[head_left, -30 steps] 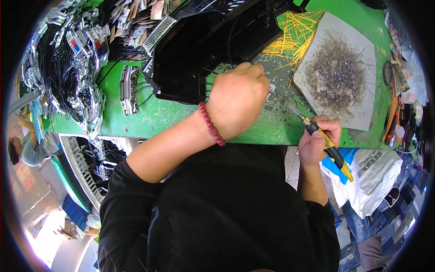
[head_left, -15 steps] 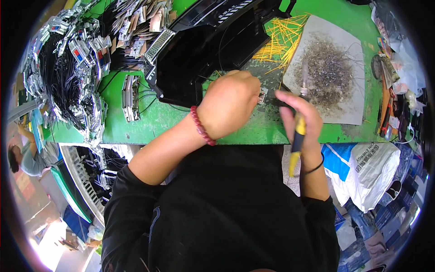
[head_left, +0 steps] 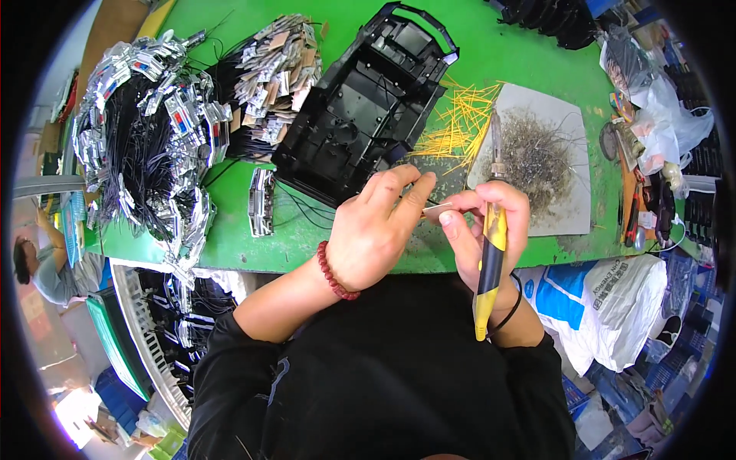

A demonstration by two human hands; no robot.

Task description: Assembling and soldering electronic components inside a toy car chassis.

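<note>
My left hand (head_left: 376,222), wearing a red bead bracelet, pinches a small flat board (head_left: 435,209) at the table's near side. My right hand (head_left: 491,226) is wrapped round a soldering iron (head_left: 493,264) with a yellow and black handle, its metal tip pointing away from me. The right thumb and forefinger also meet the small board's edge. Just beyond my left hand lies a black plastic toy car body (head_left: 356,115), hollow side up, with thin black wires running from its near end. A silvery light piece (head_left: 261,202) lies left of the left hand.
On the green table (head_left: 222,249), wired silvery parts (head_left: 180,115) and a stack of small boards (head_left: 287,73) fill the left. Yellow sticks (head_left: 458,123) lie beside a grey sheet (head_left: 571,215) heaped with dark scraps. Tools and plastic bags (head_left: 659,134) crowd the right edge.
The toy car body has tipped from a slanted position to lie flatter, its inside now showing. My right hand has come up against my left at the small board. The view has shifted.
</note>
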